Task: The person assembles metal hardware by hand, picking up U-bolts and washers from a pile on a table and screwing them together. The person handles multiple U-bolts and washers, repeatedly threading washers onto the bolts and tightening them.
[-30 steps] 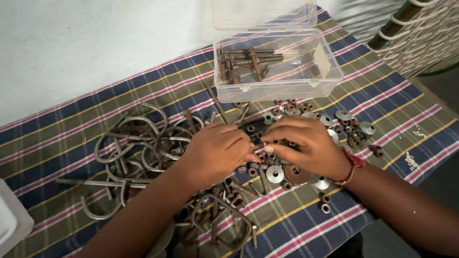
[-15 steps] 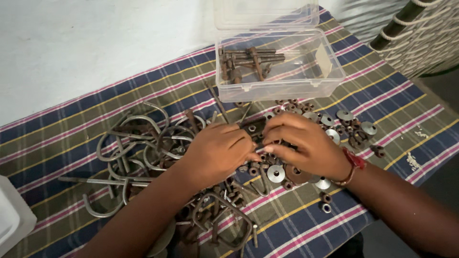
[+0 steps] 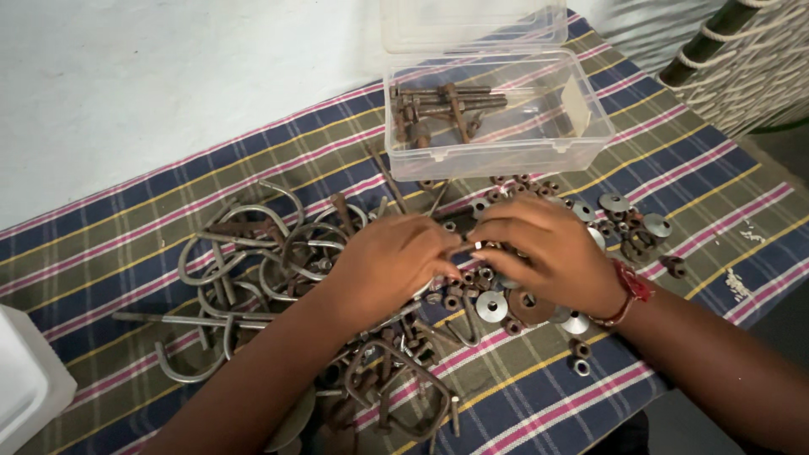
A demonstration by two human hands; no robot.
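Rusty steel hardware litters a striped cloth [image 3: 674,211]. Left hand [image 3: 392,261] and right hand [image 3: 548,253] meet fingertip to fingertip over a scatter of nuts and washers [image 3: 497,299]. Between them a small dark part [image 3: 463,253], possibly a nut on a short bolt; too hidden to be sure. Both sets of fingers curl closed and seem pinched on it from opposite sides. Its long axis appears to run left-right, hand to hand. Neither hand is nearer; it sits at their junction. U-bolts [image 3: 244,253] heap just left of the left hand. Clear plastic box [image 3: 497,126], lid open, holds long bolts, beyond the hands.
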